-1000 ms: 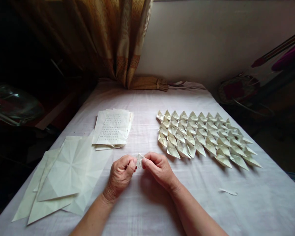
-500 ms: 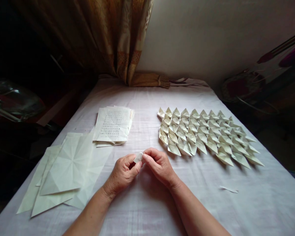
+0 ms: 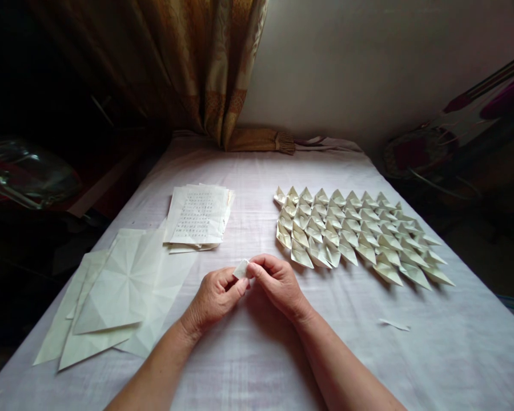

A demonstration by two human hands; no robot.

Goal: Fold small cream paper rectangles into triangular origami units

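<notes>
A small folded piece of white paper (image 3: 241,269) is pinched between my two hands, above the near middle of the cloth. My left hand (image 3: 216,294) is closed on its left side, thumb in front. From the right, my right hand (image 3: 276,283) grips its other edge between thumb and fingertips. Part of the paper is hidden by the fingers. To the right stand rows of small folded paper boats (image 3: 346,228), set close together. Beyond my left hand lies a stack of handwritten paper sheets (image 3: 199,214).
Large creased paper sheets (image 3: 120,285) overlap at the left of the cloth-covered table (image 3: 257,165). A thin white paper strip (image 3: 394,325) lies at the right. A gold-brown curtain (image 3: 223,74) hangs at the far edge, beside a pale wall (image 3: 346,63).
The folded paper shows a little more of its face between my fingers, and my fingertips have shifted slightly on it. The whole view has moved a little; the boats and sheets lie as before.
</notes>
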